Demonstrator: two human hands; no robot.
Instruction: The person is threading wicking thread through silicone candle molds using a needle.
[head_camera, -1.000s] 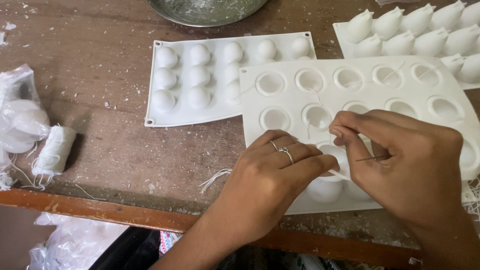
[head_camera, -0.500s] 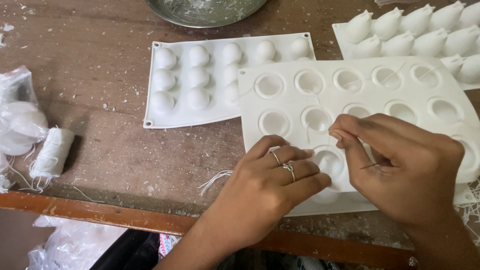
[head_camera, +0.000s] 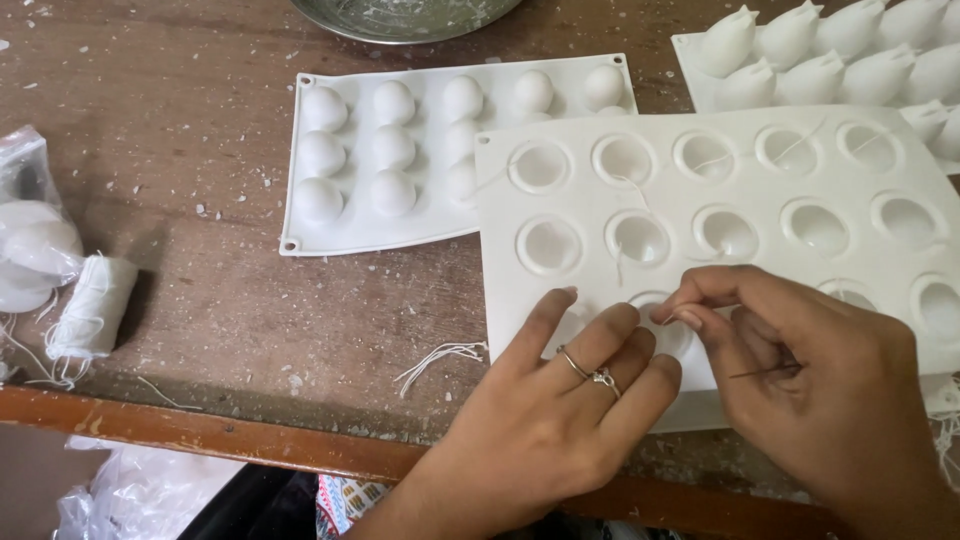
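Observation:
A white silicone mould (head_camera: 770, 195) with round cavities lies in front of me, thin white wicks poking up in several cavities. My left hand (head_camera: 560, 410), a ring on one finger, rests flat on the mould's near edge with its fingers apart and holds nothing. My right hand (head_camera: 820, 390) pinches a short white wick (head_camera: 668, 312) between thumb and forefinger over a near-row cavity, right beside my left fingertips. A thin dark needle (head_camera: 765, 371) is tucked in the same hand.
A second white mould (head_camera: 350, 235) with round domes lies behind on the left, and a third (head_camera: 690, 50) with pointed shapes at the top right. A spool of white thread (head_camera: 93, 305), a plastic bag (head_camera: 30, 245), loose thread scraps (head_camera: 440, 358) and a metal bowl (head_camera: 410, 15) sit on the wooden table (head_camera: 200, 120).
My left fingers have uncurled and now lie flat on the mould. My right hand's pinch has shifted slightly down over the near cavity.

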